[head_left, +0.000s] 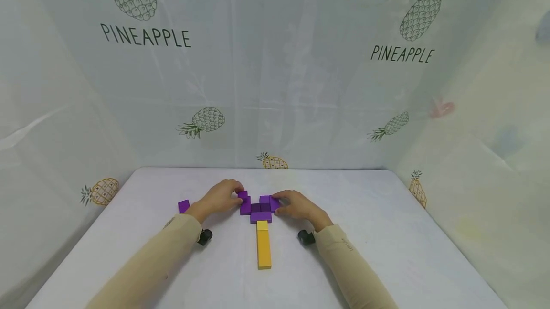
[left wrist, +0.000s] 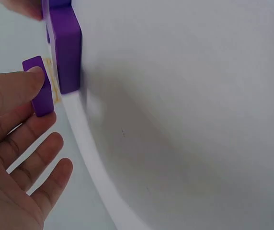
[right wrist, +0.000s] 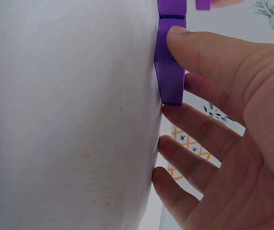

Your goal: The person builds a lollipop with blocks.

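Between the thumb and fingers of my left hand [head_left: 220,197] is a small purple block [left wrist: 43,98], pinched and held off the table in the left wrist view. Just beside it, a purple block [head_left: 245,208] forms the left part of a flat arrangement. My right hand [head_left: 298,205] pinches another purple block [right wrist: 171,81] at the arrangement's right side; that block rests on the table. Two darker purple blocks [head_left: 260,207] lie in the middle, above a wide purple block [head_left: 260,218]. A yellow block column [head_left: 264,250] extends below, toward me.
A loose purple block [head_left: 183,206] lies left of my left wrist, partly hidden by it. Black devices [head_left: 205,237] sit at both wrists. The white table [head_left: 365,271] ends at a pineapple-printed curtain [head_left: 292,75] behind and at the sides.
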`<state>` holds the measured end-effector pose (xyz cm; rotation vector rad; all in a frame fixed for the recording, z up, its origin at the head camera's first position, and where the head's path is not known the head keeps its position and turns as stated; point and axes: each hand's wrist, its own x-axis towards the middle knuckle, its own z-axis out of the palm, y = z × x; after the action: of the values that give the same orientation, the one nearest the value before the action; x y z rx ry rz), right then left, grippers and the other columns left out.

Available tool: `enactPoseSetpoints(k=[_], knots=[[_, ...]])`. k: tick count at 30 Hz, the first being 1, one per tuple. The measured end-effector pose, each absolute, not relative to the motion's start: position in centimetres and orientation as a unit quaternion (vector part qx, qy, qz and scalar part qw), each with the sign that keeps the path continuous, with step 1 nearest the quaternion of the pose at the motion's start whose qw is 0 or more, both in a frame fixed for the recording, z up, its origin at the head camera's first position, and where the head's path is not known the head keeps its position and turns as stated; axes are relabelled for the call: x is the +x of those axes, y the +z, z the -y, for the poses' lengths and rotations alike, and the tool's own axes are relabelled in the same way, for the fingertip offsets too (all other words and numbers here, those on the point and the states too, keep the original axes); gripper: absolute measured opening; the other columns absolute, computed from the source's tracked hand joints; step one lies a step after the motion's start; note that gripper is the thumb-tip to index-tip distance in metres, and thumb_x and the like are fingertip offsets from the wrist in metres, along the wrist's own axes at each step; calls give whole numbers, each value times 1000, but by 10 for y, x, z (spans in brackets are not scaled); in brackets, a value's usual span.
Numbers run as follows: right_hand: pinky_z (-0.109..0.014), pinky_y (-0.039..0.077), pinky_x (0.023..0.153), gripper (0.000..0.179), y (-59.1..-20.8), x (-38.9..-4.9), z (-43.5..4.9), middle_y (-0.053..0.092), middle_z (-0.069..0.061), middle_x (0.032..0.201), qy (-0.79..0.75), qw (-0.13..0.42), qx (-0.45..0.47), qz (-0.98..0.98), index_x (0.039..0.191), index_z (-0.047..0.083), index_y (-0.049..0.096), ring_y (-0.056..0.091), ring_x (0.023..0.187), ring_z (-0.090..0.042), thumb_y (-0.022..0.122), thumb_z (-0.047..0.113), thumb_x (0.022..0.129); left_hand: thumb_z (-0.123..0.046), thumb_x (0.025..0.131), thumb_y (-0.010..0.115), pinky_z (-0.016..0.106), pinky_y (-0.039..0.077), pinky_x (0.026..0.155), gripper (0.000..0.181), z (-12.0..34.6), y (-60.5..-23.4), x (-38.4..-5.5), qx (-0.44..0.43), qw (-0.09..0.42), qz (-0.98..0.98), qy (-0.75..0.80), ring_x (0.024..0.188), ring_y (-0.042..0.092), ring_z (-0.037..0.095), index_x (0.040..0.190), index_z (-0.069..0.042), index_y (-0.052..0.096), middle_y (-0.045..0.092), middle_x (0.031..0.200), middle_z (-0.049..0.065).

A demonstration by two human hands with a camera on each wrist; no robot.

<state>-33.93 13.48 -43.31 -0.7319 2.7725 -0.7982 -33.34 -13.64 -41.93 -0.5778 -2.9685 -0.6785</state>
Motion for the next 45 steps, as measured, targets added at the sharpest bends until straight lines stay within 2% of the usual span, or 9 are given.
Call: enactPoseSetpoints(k=[12,45], knots=[[-48,31,109,50,-434,-342,-133,51,-6,138,-271,83,-244,-927,133,18,57,41,132,-28,72,25,86,-24,87,71,37,48,90,23,109,-423,-342,-198,9,961,-192,95,56,14,108,-16,67,63,98,-5],[-48,31,109,49,-434,-342,-134,52,-7,138,-268,79,-243,-929,132,16,57,41,132,-29,71,23,86,-25,86,72,37,47,90,24,102,-429,-348,-198,-13,960,-200,90,53,15,107,-16,67,62,97,-4]])
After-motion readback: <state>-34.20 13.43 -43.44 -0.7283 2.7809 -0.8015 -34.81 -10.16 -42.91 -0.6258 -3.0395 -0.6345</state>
